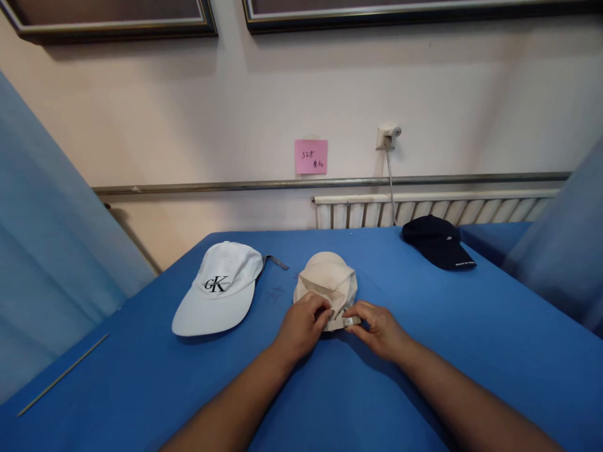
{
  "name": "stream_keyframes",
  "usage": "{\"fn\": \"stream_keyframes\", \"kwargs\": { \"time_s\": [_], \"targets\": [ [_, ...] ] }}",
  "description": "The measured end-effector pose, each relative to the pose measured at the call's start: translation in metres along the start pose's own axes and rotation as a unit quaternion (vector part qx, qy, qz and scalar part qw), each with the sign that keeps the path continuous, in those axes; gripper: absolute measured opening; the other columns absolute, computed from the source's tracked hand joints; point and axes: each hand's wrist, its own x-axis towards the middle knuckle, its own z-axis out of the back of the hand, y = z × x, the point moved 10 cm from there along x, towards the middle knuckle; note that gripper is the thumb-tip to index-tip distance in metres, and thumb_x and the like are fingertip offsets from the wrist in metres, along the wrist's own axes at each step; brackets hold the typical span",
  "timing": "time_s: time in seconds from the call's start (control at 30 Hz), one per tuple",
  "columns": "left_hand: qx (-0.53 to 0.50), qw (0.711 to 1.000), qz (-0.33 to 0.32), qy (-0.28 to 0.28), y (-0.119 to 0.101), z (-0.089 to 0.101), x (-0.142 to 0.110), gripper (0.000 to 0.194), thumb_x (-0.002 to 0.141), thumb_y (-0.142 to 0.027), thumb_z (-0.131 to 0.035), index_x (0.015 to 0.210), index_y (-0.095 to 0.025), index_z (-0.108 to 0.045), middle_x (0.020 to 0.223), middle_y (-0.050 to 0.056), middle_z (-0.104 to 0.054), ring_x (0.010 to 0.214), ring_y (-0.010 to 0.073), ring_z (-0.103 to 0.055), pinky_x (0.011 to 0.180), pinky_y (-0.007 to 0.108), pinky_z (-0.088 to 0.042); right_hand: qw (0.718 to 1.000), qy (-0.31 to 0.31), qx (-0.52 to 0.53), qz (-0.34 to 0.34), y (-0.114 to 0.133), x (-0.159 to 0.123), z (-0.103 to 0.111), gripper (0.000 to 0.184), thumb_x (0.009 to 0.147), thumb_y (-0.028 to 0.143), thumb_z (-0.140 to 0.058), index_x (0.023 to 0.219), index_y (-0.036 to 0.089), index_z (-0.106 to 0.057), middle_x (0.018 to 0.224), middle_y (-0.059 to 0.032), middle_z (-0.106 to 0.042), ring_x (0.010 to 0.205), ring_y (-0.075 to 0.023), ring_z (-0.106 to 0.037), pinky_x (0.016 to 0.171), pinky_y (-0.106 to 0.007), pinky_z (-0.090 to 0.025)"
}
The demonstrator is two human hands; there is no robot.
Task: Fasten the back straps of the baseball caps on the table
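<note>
A beige baseball cap (326,267) lies on the blue table (301,402), its back strap facing me. My left hand (304,323) pinches the cap at the left of the strap, fingers closed on it. With thumb and fingers, my right hand (379,329) grips the strap's right end, where a small pale tag or buckle (348,321) shows. To the left rests a white cap (226,282) with black letters on its front and a loose grey strap behind. A dark navy cap (436,242) sits at the far right.
A thin stick (63,375) lies near the table's left edge. Behind the table are a radiator (367,213), a metal rail (245,186) and a socket with a plugged-in cable (387,139). Blue curtains (56,238) hang at both sides. A pink note (311,157) is on the wall.
</note>
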Motion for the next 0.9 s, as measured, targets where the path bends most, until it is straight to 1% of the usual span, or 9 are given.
{"fn": "stream_keyframes", "kwargs": {
  "time_s": [0.13, 0.23, 0.33, 0.4, 0.5, 0.6, 0.67, 0.77, 0.9],
  "targets": [
    [-0.002, 0.996, 0.032, -0.081, 0.007, 0.027, 0.002, 0.016, 0.086, -0.030, -0.052, 0.079, -0.018, -0.062, 0.081, 0.002, -0.061, 0.074, 0.0160, -0.056, 0.068, 0.027, -0.042, 1.000, -0.005, 0.001, 0.012, 0.002, 0.000, 0.002, 0.015, 0.088, 0.021, -0.058, 0.102, 0.021, -0.062, 0.087, -0.0037, -0.066, 0.078, -0.0163, -0.062, 0.071, -0.027, -0.047],
    [-0.026, 0.984, 0.081, -0.154, 0.027, 0.049, 0.002, 0.017, 0.084, -0.031, -0.053, 0.076, -0.017, -0.059, 0.076, 0.001, -0.060, 0.068, 0.0153, -0.055, 0.065, 0.026, -0.042, 1.000, -0.004, 0.003, 0.012, 0.002, 0.000, 0.002, 0.015, 0.089, 0.022, -0.058, 0.102, 0.020, -0.063, 0.088, -0.0043, -0.066, 0.079, -0.0168, -0.063, 0.071, -0.028, -0.047],
    [-0.045, 0.974, 0.125, -0.181, 0.048, 0.056, 0.002, 0.017, 0.082, -0.031, -0.053, 0.073, -0.017, -0.057, 0.068, 0.000, -0.059, 0.063, 0.0149, -0.054, 0.060, 0.026, -0.042, 1.000, -0.004, -0.002, 0.003, -0.001, 0.000, 0.002, 0.013, 0.089, 0.022, -0.058, 0.101, 0.020, -0.063, 0.087, -0.0042, -0.066, 0.078, -0.0167, -0.063, 0.070, -0.028, -0.046],
    [-0.062, 0.973, 0.128, -0.183, 0.052, 0.056, 0.003, 0.018, 0.082, -0.032, -0.053, 0.073, -0.017, -0.058, 0.067, 0.000, -0.059, 0.063, 0.0149, -0.055, 0.060, 0.026, -0.042, 1.000, -0.003, -0.006, -0.003, -0.003, 0.000, 0.002, 0.013, 0.089, 0.022, -0.058, 0.101, 0.020, -0.063, 0.086, -0.0039, -0.066, 0.077, -0.0164, -0.062, 0.069, -0.028, -0.046],
    [-0.073, 0.978, 0.086, -0.173, 0.041, 0.054, 0.004, 0.016, 0.083, -0.031, -0.053, 0.081, -0.017, -0.061, 0.075, 0.001, -0.062, 0.066, 0.0149, -0.058, 0.063, 0.026, -0.045, 1.000, -0.004, 0.001, -0.010, -0.005, 0.000, 0.002, 0.015, 0.089, 0.022, -0.057, 0.102, 0.021, -0.062, 0.088, -0.0033, -0.065, 0.078, -0.0164, -0.062, 0.070, -0.028, -0.046],
    [-0.044, 0.984, 0.013, -0.172, 0.013, 0.053, -0.002, 0.015, 0.085, -0.028, -0.054, 0.092, -0.017, -0.062, 0.081, 0.002, -0.062, 0.072, 0.0148, -0.059, 0.069, 0.027, -0.047, 1.000, -0.011, 0.017, -0.017, -0.005, -0.001, 0.002, 0.016, 0.088, 0.021, -0.059, 0.103, 0.022, -0.062, 0.088, -0.0027, -0.065, 0.079, -0.0164, -0.062, 0.072, -0.028, -0.046],
    [-0.021, 0.987, -0.037, -0.156, -0.006, 0.046, -0.007, 0.013, 0.086, -0.025, -0.053, 0.095, -0.018, -0.061, 0.082, 0.002, -0.061, 0.074, 0.0146, -0.059, 0.072, 0.027, -0.048, 0.999, -0.015, 0.024, -0.021, -0.005, -0.001, 0.002, 0.016, 0.087, 0.021, -0.059, 0.103, 0.022, -0.063, 0.088, -0.0021, -0.065, 0.079, -0.0161, -0.062, 0.072, -0.027, -0.046],
    [0.017, 0.993, -0.086, -0.076, -0.028, 0.021, -0.012, 0.013, 0.087, -0.021, -0.052, 0.098, -0.019, -0.060, 0.086, 0.003, -0.063, 0.079, 0.0154, -0.060, 0.074, 0.028, -0.048, 0.999, -0.022, 0.029, -0.028, -0.007, -0.001, 0.003, 0.015, 0.085, 0.021, -0.060, 0.100, 0.022, -0.063, 0.086, -0.0013, -0.064, 0.077, -0.0157, -0.061, 0.070, -0.027, -0.045],
    [0.097, 0.986, -0.134, 0.013, -0.045, -0.010, -0.016, 0.027, 0.083, -0.017, -0.059, 0.110, -0.022, -0.058, 0.109, 0.006, -0.062, 0.101, 0.0217, -0.057, 0.089, 0.036, -0.047, 0.997, -0.044, 0.040, -0.050, -0.016, 0.000, 0.004, 0.016, 0.083, 0.019, -0.061, 0.098, 0.022, -0.064, 0.086, -0.0010, -0.065, 0.076, -0.0158, -0.060, 0.069, -0.027, -0.046]
  ]
}}
